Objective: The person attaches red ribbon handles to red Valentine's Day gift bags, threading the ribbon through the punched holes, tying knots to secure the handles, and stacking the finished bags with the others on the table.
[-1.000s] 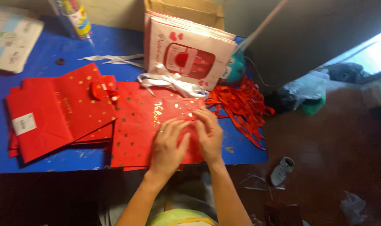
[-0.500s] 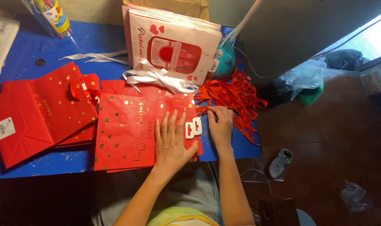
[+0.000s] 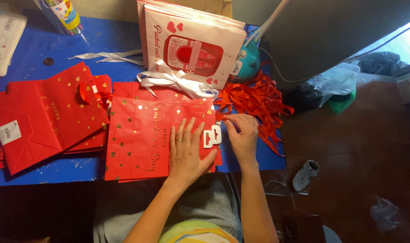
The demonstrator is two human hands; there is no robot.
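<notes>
A flat red paper gift bag (image 3: 142,135) with gold hearts lies on the blue table (image 3: 47,168) in front of me. My left hand (image 3: 187,150) rests flat on the bag's right part, fingers spread, a ring on one finger. A white plastic hanger tab (image 3: 211,136) sticks out at the bag's right edge. My right hand (image 3: 241,135) is beside it, its fingertips pinching at the end of a red ribbon (image 3: 254,99) from the heap just above the tab.
More red bags (image 3: 43,117) lie stacked to the left. White and pink gift bags (image 3: 191,45) stand at the back, with white ribbons (image 3: 169,81) before them and a teal object (image 3: 249,60) beside. A grey shoe (image 3: 306,174) lies on the brown floor at right.
My right hand has moved up from beside the tab to the red ribbon ends. The left hand stays flat on the bag.
</notes>
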